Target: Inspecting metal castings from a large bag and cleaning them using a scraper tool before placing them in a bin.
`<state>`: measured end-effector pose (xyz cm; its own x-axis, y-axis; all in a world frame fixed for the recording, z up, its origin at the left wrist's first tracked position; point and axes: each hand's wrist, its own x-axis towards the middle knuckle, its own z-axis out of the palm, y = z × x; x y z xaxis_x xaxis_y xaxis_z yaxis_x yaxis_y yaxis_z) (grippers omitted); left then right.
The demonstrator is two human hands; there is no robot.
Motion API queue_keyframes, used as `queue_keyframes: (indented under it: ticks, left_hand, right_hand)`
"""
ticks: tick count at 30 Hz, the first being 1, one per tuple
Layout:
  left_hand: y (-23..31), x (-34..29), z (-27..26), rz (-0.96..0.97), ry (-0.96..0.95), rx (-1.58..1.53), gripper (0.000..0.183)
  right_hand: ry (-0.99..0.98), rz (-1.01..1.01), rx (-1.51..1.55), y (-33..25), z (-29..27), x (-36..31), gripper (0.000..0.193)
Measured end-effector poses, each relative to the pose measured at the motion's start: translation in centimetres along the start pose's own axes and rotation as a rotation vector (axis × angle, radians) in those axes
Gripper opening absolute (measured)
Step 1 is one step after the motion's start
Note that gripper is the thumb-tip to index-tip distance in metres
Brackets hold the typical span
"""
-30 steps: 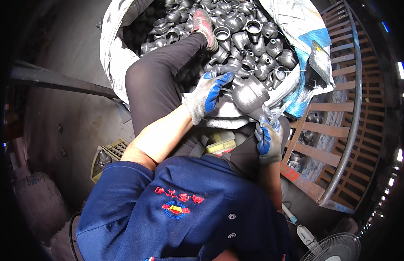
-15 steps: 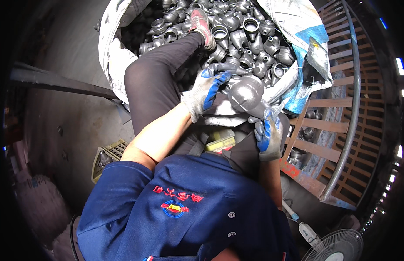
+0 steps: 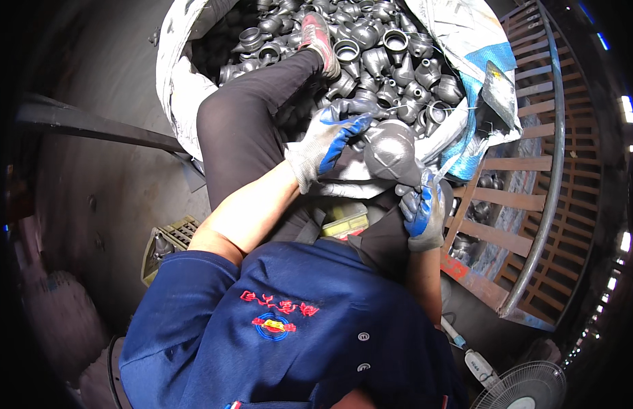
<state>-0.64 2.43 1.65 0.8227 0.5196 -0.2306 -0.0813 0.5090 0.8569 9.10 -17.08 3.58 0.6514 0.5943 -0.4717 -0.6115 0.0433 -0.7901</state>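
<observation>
A dark grey, bulbous hollow casting (image 3: pixel 390 151) with a narrow neck is held above my lap, at the near edge of a big white sack. My right hand (image 3: pixel 423 210), in a grey glove with blue coating, is closed around the neck end at the casting's lower right. On its upper left, my left hand (image 3: pixel 335 133), gloved alike, has thumb and fingers pinched together beside the rounded body. What lies between those fingertips, if anything, cannot be made out. Many similar grey castings (image 3: pixel 375 61) fill the sack beyond my hands.
The white sack's rim (image 3: pixel 172 75) folds around the castings; my shoe (image 3: pixel 316 41) rests among them. A rusty slatted metal rack (image 3: pixel 517 198) stands right. A yellowish crate (image 3: pixel 168 242) sits at left, a yellow box (image 3: pixel 347 221) between my legs, a fan (image 3: pixel 524 388) at lower right.
The casting has turned slightly and shifted a little to the right. My left fingers have moved slightly right along with it; my right hand keeps its grip.
</observation>
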Motion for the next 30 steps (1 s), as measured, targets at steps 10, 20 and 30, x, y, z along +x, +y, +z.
queue_keyframes:
  ticks: [10,20,30]
  left_hand:
    - [1.5,-1.0,1.2,-0.008,0.035,-0.079,0.02]
    - [0.0,0.1,-0.1,-0.11,0.244,-0.045,0.016]
    - [1.0,-0.8,3.2,-0.183,0.139,-0.203,0.025]
  right_hand:
    - [0.041,0.13,0.212,2.3,-1.1,1.2,0.035]
    - [-0.058,-0.001,-0.077,-0.4,1.5,-0.8,0.028]
    - [-0.095,-0.263,-0.097,-3.0,1.1,-3.3,0.022]
